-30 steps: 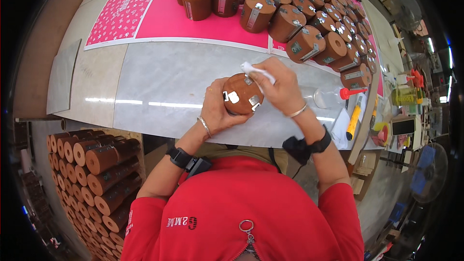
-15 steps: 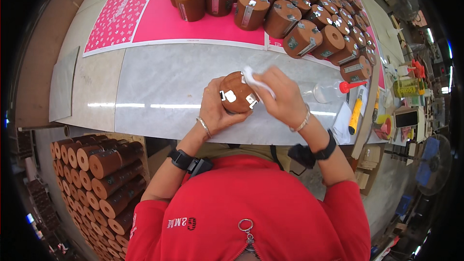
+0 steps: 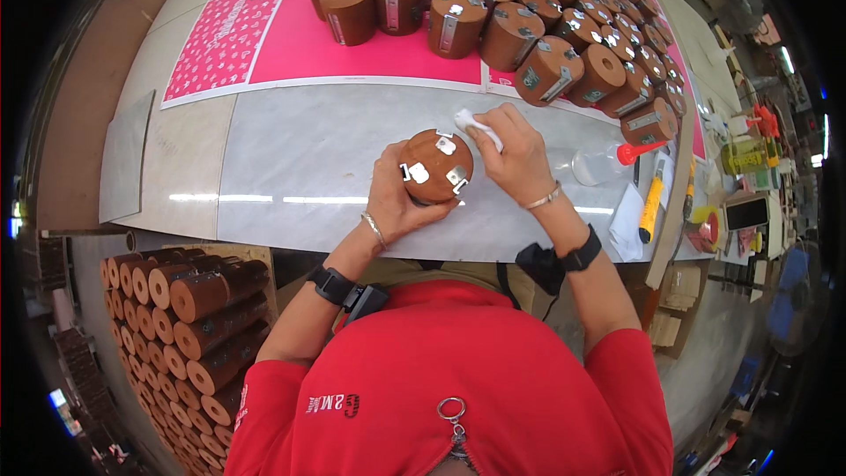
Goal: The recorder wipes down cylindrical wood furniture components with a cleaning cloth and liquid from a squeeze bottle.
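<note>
My left hand (image 3: pixel 395 190) is wrapped round a brown cylinder (image 3: pixel 438 157) over the near part of the table. Its round end faces up and carries three bright metal fittings, some of them at the rim. To the right of it, my right hand (image 3: pixel 515 152) pinches a bunched white cloth (image 3: pixel 477 126), held a little apart from the cylinder. Part of the cloth is hidden under my fingers. Beyond both hands, many similar brown cylinders (image 3: pixel 350 13) stand in rows on a pink printed sheet (image 3: pixel 291 62).
A clear bottle (image 3: pixel 597 164) with a red nozzle lies at the right, next to a yellow-handled cutter (image 3: pixel 650 203) and a white paper (image 3: pixel 627 222). Below the table at the left, brown hollow cylinders (image 3: pixel 216 291) are stacked on their sides. A grey slab (image 3: pixel 123 159) rests at the left.
My right hand has drawn the white cloth off the cylinder's top, slightly up and to the right. A metal fitting it covered now shows. My left hand keeps its hold.
</note>
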`<action>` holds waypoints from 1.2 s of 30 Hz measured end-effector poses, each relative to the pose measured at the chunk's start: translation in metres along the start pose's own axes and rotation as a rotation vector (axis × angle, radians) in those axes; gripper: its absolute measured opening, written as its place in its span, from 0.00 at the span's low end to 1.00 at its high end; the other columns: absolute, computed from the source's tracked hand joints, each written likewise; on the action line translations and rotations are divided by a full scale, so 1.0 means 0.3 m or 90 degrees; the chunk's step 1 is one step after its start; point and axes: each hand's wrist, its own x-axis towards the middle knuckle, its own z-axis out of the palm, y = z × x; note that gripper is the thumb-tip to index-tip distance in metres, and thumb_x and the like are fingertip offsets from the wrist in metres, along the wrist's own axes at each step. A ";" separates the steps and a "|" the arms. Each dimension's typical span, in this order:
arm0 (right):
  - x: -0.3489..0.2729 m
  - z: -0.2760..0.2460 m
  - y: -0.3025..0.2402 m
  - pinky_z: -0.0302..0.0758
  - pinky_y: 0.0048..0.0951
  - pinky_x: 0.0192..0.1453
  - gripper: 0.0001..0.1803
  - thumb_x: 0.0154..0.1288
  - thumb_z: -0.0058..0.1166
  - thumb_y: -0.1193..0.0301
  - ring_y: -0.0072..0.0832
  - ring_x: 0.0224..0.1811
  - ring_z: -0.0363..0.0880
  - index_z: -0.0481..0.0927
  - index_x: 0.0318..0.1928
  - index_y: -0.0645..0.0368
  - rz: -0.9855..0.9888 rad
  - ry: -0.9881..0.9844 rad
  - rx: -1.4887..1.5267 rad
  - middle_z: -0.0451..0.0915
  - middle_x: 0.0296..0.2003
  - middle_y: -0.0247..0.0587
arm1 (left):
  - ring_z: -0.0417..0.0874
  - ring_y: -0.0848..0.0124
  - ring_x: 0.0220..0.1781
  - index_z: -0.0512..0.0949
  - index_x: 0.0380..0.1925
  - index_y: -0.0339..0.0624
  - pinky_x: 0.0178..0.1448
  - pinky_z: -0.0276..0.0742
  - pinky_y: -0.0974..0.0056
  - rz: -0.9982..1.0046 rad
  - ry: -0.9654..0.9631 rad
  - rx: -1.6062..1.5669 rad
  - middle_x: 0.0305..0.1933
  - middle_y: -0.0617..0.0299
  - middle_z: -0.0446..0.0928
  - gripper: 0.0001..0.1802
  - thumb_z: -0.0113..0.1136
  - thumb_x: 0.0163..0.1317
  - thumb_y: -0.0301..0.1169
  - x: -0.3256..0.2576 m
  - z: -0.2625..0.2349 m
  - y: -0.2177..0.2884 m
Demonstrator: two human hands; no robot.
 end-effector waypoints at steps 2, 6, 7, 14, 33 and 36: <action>-0.022 -0.001 0.024 0.72 0.37 0.31 0.07 0.57 0.55 0.74 0.43 0.29 0.74 0.77 0.37 0.60 0.014 -0.003 0.014 0.74 0.30 0.45 | 0.72 0.56 0.51 0.64 0.52 0.34 0.55 0.68 0.57 0.011 0.009 0.019 0.48 0.49 0.70 0.47 0.77 0.31 0.40 -0.004 -0.001 -0.005; -0.072 -0.029 0.038 0.72 0.35 0.34 0.06 0.58 0.56 0.72 0.42 0.30 0.75 0.77 0.35 0.61 0.127 0.028 0.052 0.75 0.29 0.45 | 0.70 0.54 0.53 0.62 0.56 0.32 0.56 0.67 0.56 0.059 -0.011 0.088 0.51 0.49 0.68 0.49 0.76 0.34 0.42 -0.009 -0.020 0.014; -0.094 -0.039 0.043 0.72 0.35 0.34 0.06 0.58 0.56 0.72 0.42 0.30 0.75 0.77 0.35 0.61 0.127 0.027 0.054 0.75 0.29 0.45 | 0.70 0.54 0.53 0.62 0.56 0.32 0.56 0.67 0.56 0.057 -0.011 0.090 0.51 0.49 0.68 0.49 0.76 0.34 0.42 -0.018 -0.018 0.012; -0.143 -0.130 -0.038 0.71 0.32 0.33 0.07 0.59 0.56 0.73 0.38 0.30 0.76 0.78 0.37 0.62 0.142 0.083 0.032 0.75 0.29 0.44 | 0.74 0.55 0.48 0.65 0.49 0.32 0.50 0.73 0.58 -0.095 -0.074 0.195 0.47 0.47 0.69 0.44 0.74 0.34 0.46 0.058 -0.078 0.154; -0.090 0.157 -0.174 0.71 0.32 0.21 0.13 0.50 0.52 0.73 0.33 0.28 0.76 0.75 0.39 0.57 -0.179 0.042 -0.100 0.69 0.27 0.40 | 0.69 0.52 0.50 0.63 0.54 0.33 0.53 0.62 0.53 -0.024 0.057 0.159 0.50 0.47 0.69 0.45 0.73 0.37 0.43 -0.026 -0.035 -0.007; -0.059 0.058 -0.021 0.72 0.33 0.22 0.10 0.53 0.52 0.73 0.37 0.26 0.75 0.75 0.38 0.58 -0.071 0.019 -0.200 0.70 0.29 0.42 | 0.68 0.52 0.50 0.62 0.53 0.33 0.54 0.62 0.54 0.078 0.017 0.255 0.49 0.48 0.67 0.44 0.73 0.37 0.39 -0.020 -0.021 0.053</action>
